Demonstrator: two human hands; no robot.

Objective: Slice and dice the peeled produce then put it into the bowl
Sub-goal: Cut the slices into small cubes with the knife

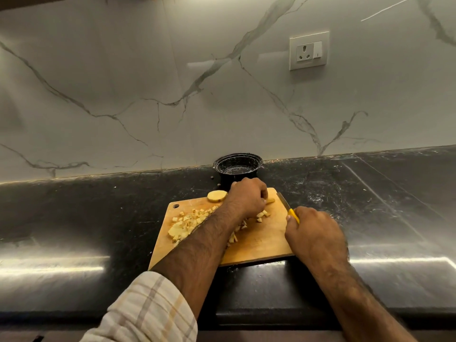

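A wooden cutting board [261, 240] lies on the black counter. Diced pale yellow produce pieces [188, 220] are scattered over its left half, with a few more [262, 214] near the middle. A round peeled slice [217, 195] rests at the board's far left edge. My left hand [248, 197] is curled over a strip of produce [270, 200] at the board's far side. My right hand [313, 233] grips a yellow-handled knife [287, 206], its blade pointing away just right of the strip. A black bowl [238, 166] stands behind the board and looks empty.
The black stone counter [74, 218] runs left and right of the board. A marble wall with a power socket [309, 51] rises right behind the bowl. Small crumbs [212, 178] lie left of the bowl.
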